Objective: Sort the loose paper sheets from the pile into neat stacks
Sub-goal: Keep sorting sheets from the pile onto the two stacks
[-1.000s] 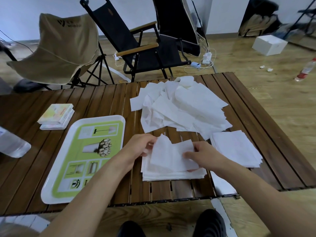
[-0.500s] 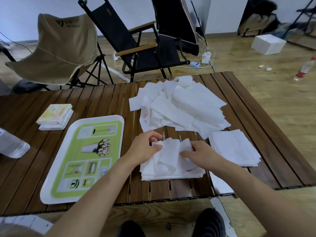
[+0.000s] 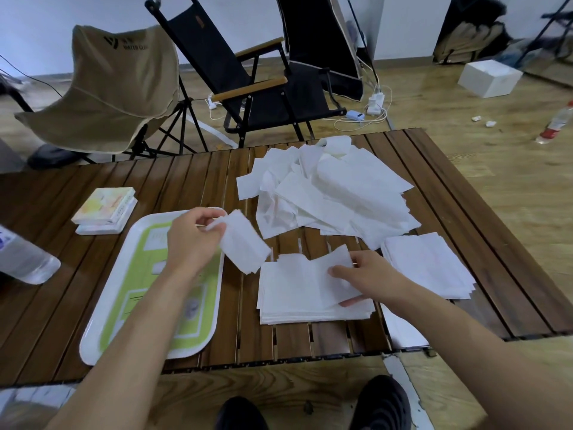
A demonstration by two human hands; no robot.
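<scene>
**Status.** The left hand (image 3: 192, 240) is grasping a small folded sheet (image 3: 243, 248), pinching one corner between thumb and fingertips. It is holding the sheet in the air at about 9 o'clock from the near stack (image 3: 297, 299), above the right rim of the tray (image 3: 93, 330). The right hand (image 3: 366, 274) is lying on the top sheet at the 3 o'clock side of that stack. Its fingers and thumb are extending flat and appear to be pressing, not gripping.

**Change.** Half a second earlier both hands were working together on a rumpled sheet on top of the near stack. The left hand is now carrying the small sheet off toward 9 o'clock. The right hand is staying behind and holding the stack down.

**Meaning for the task.** The small sheet looks narrower than the sheets of the near stack. It is therefore probably being separated out, either for a stack of its own or for refolding. Which of the two cannot be told.

**Location of material.**
- The loose pile (image 3: 335, 193) is lying at 12 o'clock on the table (image 3: 46, 321) and is still large.
- The near stack is sitting at 6 o'clock, with slightly ragged edges.
- A second stack (image 3: 428, 265) is sitting at 3 o'clock, just beside the pile.

**Progress.** Sorting is well short of complete, since most sheets are still waiting in the pile.

**Caution.** The sheets are thin and light. Releasing the pressing hand too quickly is likely to shift the top layers.
</scene>
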